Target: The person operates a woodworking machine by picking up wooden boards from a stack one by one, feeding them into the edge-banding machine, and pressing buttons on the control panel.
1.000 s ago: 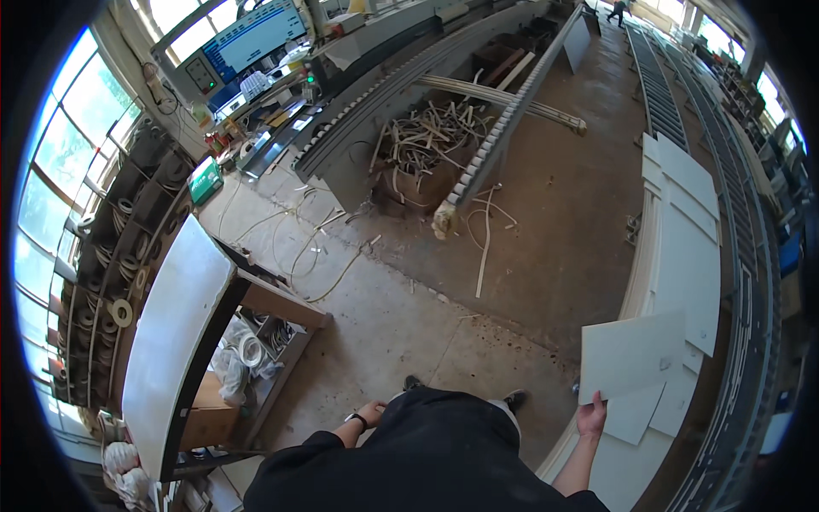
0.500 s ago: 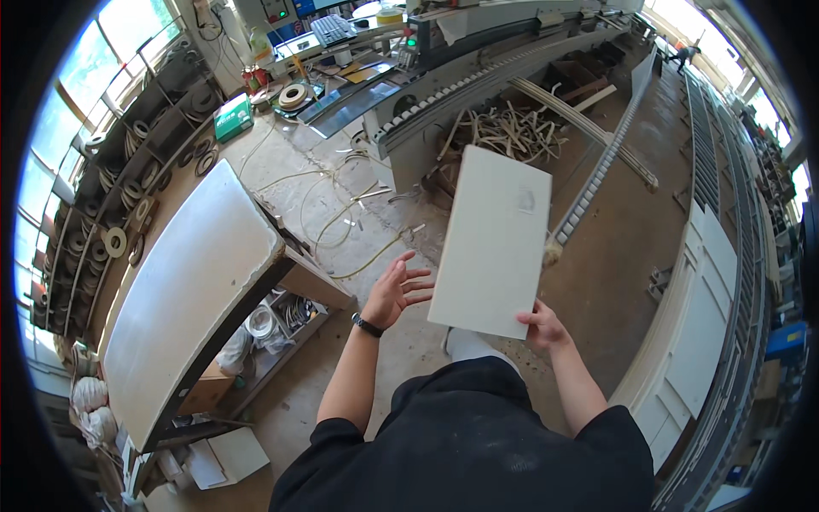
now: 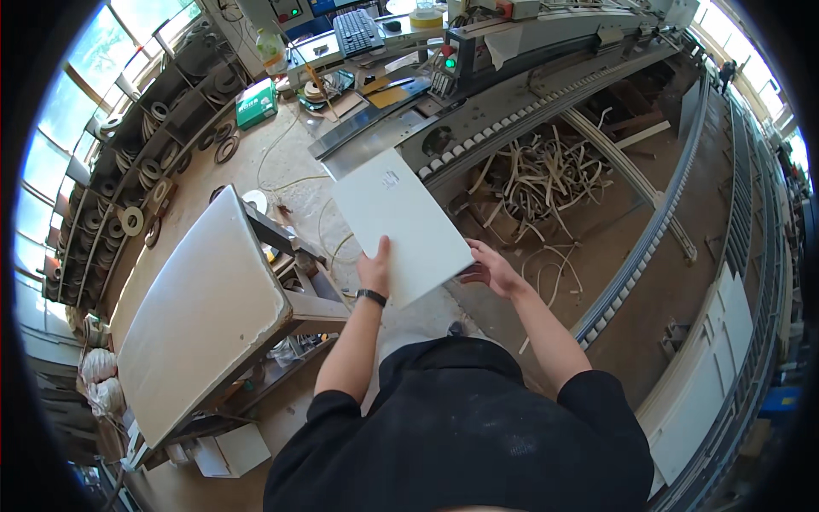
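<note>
A flat white rectangular board (image 3: 403, 226) with a small printed label near its far end is held out in front of my body, tilted toward the left. My left hand (image 3: 374, 271) grips its near left edge, the thumb lying on the upper face and the other fingers hidden underneath. At the right near corner, my right hand (image 3: 495, 270) has its thumb by the edge and its fingers curled below. The board's far end overlaps the metal end plate (image 3: 363, 149) of a long machine in this view; whether they touch I cannot tell.
A worn white-topped table (image 3: 205, 316) stands to my left. Ahead, the machine carries a roller track (image 3: 512, 119), with a heap of pale offcut strips (image 3: 550, 179) below. A curved roller rail (image 3: 653, 239) runs on the right, near stacked white panels (image 3: 704, 375). A green box (image 3: 256, 104) sits far left.
The board has moved left and turned toward the machine. My left hand, formerly off it with fingers spread, now grips its left edge. My view has shifted, bringing the machine nearer.
</note>
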Available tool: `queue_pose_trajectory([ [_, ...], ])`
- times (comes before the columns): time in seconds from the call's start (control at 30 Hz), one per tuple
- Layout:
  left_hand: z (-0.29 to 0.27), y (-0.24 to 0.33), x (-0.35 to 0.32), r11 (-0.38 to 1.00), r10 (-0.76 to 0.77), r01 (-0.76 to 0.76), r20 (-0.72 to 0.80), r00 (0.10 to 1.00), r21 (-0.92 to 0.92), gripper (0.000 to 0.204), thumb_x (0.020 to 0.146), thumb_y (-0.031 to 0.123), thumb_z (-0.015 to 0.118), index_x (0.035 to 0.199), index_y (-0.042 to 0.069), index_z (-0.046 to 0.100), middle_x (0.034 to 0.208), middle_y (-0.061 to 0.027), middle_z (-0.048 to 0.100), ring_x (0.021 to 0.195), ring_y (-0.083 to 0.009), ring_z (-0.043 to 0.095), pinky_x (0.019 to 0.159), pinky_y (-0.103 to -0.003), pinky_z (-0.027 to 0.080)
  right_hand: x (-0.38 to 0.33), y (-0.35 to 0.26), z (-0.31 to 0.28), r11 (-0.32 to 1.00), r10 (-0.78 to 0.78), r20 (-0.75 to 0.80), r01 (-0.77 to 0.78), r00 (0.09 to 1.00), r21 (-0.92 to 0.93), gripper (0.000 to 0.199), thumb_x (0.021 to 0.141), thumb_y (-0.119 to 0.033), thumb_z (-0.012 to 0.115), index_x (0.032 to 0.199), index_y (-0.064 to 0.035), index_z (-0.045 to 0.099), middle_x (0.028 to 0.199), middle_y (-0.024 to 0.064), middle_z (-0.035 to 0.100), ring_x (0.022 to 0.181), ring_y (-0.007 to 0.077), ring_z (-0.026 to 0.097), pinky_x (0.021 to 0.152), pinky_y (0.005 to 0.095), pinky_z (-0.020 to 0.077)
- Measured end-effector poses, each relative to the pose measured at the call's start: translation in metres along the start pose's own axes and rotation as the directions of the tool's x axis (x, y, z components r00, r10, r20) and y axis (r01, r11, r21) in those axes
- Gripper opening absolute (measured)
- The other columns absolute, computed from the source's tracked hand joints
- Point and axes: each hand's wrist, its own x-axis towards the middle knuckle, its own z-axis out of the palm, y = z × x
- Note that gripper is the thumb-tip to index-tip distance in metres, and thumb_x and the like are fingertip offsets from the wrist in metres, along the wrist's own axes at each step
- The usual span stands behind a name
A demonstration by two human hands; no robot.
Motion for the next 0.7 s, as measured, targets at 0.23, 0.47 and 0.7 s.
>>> queue_pose_trajectory([
  [0.23,0.055,0.01,0.179,0.999,-0.028,0.022,-0.186,0.982,-0.035,0.047,0.084,0.033,0.071,0.105,-0.008,0.061,0.092,-0.0151,0.067,0.074,-0.0224,0.064,0.062,-0.03,0.053,0.049,-0.002,-0.07,0.989,0.035,-0.206,-0.004,0.978,0.149,0.051,0.1,-0.031,0.047,0.141,-0.0066,0.032,0.12,0.0163,0.056,0.095,0.027,0.062,0.08,0.0359,0.0513],
  [0.47,0.099,0.002,0.249,0.999,-0.035,0.038,-0.181,0.983,0.015,0.051,0.084,0.035,0.071,0.105,-0.011,0.06,0.092,-0.0171,0.066,0.077,-0.0235,0.064,0.068,-0.031,0.053,0.04,0.02,-0.092,0.96,0.149,-0.54,0.009,0.828,0.278,0.046,0.1,-0.032,0.048,0.138,-0.0084,0.036,0.115,0.0145,0.059,0.092,0.0264,0.064,0.077,0.0344,0.0524],
  [0.7,0.148,0.049,0.293,0.93,-0.358,0.35,0.065,0.931,0.107,0.059,0.085,0.041,0.069,0.106,-0.013,0.059,0.092,-0.0183,0.065,0.078,-0.0232,0.064,0.07,-0.03,0.053,0.066,0.025,-0.082,0.925,0.208,-0.687,0.087,0.696,0.369,0.042,0.1,-0.03,0.047,0.135,-0.0071,0.041,0.113,0.0145,0.06,0.089,0.0245,0.065,0.075,0.0324,0.0526],
])
